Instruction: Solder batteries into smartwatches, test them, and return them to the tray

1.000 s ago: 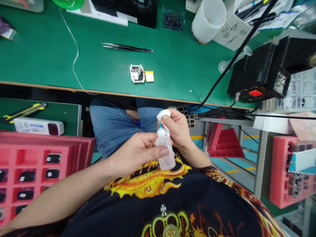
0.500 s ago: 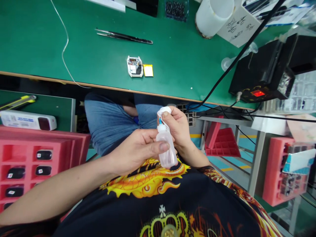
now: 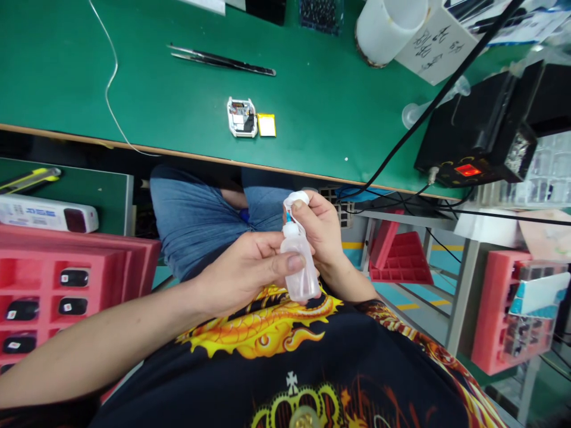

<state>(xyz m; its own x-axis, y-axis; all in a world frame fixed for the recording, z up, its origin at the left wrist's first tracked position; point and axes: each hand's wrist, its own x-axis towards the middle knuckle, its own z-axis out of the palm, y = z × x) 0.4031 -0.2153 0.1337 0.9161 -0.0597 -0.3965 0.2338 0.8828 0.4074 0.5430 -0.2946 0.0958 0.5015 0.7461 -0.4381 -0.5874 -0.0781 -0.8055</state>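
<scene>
My left hand (image 3: 252, 267) grips a small translucent squeeze bottle (image 3: 301, 273) between thumb and fingers, close to my shirt. My right hand (image 3: 323, 229) pinches a white cloth or tissue (image 3: 297, 199) at the bottle's top, beside its blue needle tip (image 3: 288, 215). The right fingertips are partly hidden behind it. On the green table (image 3: 178, 107) lies an opened white watch case (image 3: 242, 117) with its parts showing, and a yellow-edged battery (image 3: 267, 125) sits against its right side. Black tweezers (image 3: 223, 61) lie farther back.
A black device with a lit red switch (image 3: 467, 170) stands at the table's right, with a black cable (image 3: 401, 139) in front. A white cup (image 3: 388, 30) is at the back. Pink foam trays (image 3: 102, 261) are at the left, another (image 3: 491, 309) at the right.
Both hands keep nearly the same hold on the bottle and the white cloth. The view has shifted slightly; nothing on the table has clearly moved.
</scene>
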